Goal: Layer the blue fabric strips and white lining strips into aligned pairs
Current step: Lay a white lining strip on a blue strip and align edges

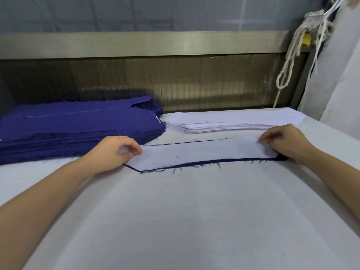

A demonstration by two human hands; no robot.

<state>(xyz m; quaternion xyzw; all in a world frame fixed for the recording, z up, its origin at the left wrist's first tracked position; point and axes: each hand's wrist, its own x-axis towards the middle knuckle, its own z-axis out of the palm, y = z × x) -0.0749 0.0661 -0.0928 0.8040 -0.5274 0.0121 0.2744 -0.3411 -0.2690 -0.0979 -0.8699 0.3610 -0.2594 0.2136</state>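
1. Centre of frame: one white lining strip [204,152] lies flat on a blue fabric strip [196,164]. Only the blue's frayed near edge and right corner show.
2. Left hand [115,151] pinches the lining's left end. Right hand [282,142] pinches its right end, fingers curled.
3. Judgement: this pair is close to aligned. A thin blue margin shows along the near side, so a small nudge may remain.
4. Left of frame: thick blue stack [78,125]. Upper centre: white stack [224,124]. Both are sizeable, so most of the pairing looks undone.
5. No finished pairs visible elsewhere on the table [175,221].
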